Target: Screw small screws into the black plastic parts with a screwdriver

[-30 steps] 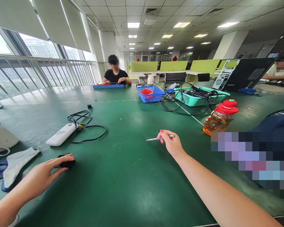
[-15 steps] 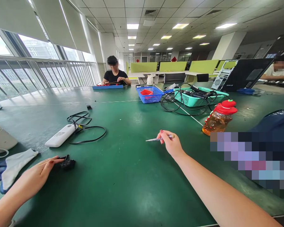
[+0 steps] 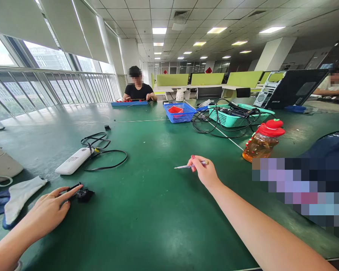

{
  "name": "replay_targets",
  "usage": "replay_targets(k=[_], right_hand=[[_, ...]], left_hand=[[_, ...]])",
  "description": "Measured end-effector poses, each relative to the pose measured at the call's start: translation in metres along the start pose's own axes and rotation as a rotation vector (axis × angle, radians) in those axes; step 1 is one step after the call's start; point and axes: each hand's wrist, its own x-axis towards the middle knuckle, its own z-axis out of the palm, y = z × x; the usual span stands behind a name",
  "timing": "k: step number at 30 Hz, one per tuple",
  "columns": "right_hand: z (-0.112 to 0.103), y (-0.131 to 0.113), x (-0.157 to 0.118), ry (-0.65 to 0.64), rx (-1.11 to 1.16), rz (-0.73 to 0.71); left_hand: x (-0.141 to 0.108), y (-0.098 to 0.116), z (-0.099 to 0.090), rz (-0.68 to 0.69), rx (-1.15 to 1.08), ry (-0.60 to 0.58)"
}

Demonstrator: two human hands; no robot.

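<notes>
At the lower left, my left hand [image 3: 52, 205] has its fingers apart, with the index finger stretched onto a small black object [image 3: 84, 194] on the green table [image 3: 135, 233]. It touches the object's near-left part without being wrapped round it. Right of the middle, my right hand [image 3: 205, 171] pinches a slim screwdriver [image 3: 183, 166] with a clear handle. The tool's thin metal tip points left, over the table. A white power bank [image 3: 75, 161] with a black cable [image 3: 113, 151] lies beyond my left hand.
Gloves [image 3: 22, 199] lie at the left. Farther back are a blue basket [image 3: 179, 117], a green basket [image 3: 228, 119] with cables, and a red-lidded bottle [image 3: 261, 145]. A dark bag [image 3: 327, 154] is at the right. Across the table sits a person [image 3: 137, 90].
My left hand has shifted right, and its index finger now reaches farther over the black object, which sits slightly farther right. My right hand keeps its pinch on the screwdriver.
</notes>
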Motion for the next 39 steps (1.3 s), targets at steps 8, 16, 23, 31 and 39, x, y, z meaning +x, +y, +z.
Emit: replay_targets(k=[8,16,23,31,39], right_hand=[[-0.001,0.002,0.000,-0.006,0.003,0.011],[0.000,0.003,0.000,-0.007,-0.011,0.000],[0.000,0.003,0.000,-0.010,-0.005,-0.010],[0.000,0.004,0.000,-0.015,-0.007,-0.014],[0.000,0.004,0.000,-0.018,-0.002,-0.008]], left_hand=[[0.001,0.000,-0.007,-0.081,-0.039,-0.009],[-0.001,0.008,-0.019,0.085,-0.248,0.182],[0.000,0.023,-0.016,0.337,-0.247,0.026],[-0.001,0.015,-0.015,0.316,-0.270,0.044],[0.001,0.017,-0.011,0.305,-0.326,0.012]])
